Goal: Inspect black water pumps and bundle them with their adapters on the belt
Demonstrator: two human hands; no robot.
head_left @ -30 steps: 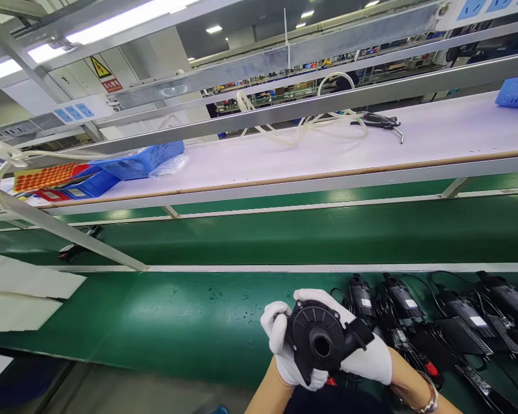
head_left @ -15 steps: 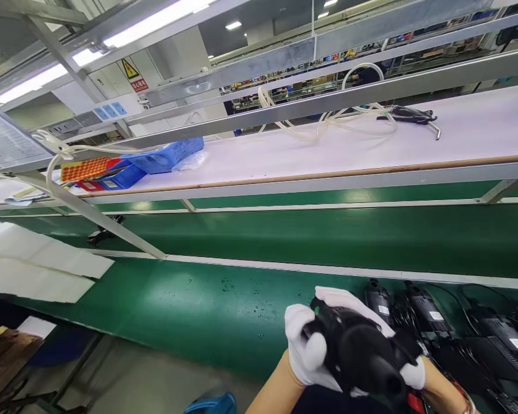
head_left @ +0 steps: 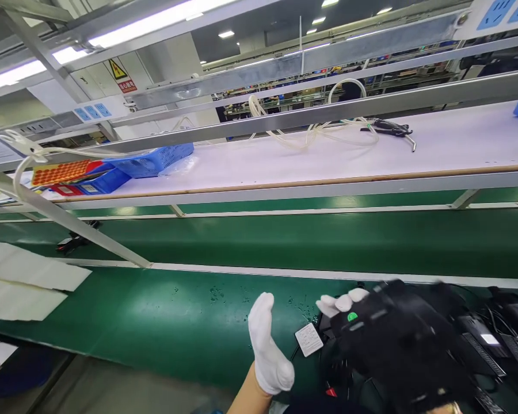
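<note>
Green conveyor belt (head_left: 176,310) carries the blurred black pump (head_left: 397,339) at its near right edge, gripped by the white-gloved right hand (head_left: 343,303), fingertips showing past the housing, while the gloved left hand (head_left: 265,345) stands open, apart, beside a small white tag (head_left: 309,338)

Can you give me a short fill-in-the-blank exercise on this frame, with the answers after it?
1. Both hands wear ____ gloves.
2. The left hand is open and holds ____.
3. The right hand holds a blurred ____ device with a small green light.
4. The conveyor belt under the hands is ____.

Missing words: white; nothing; black; green
</note>
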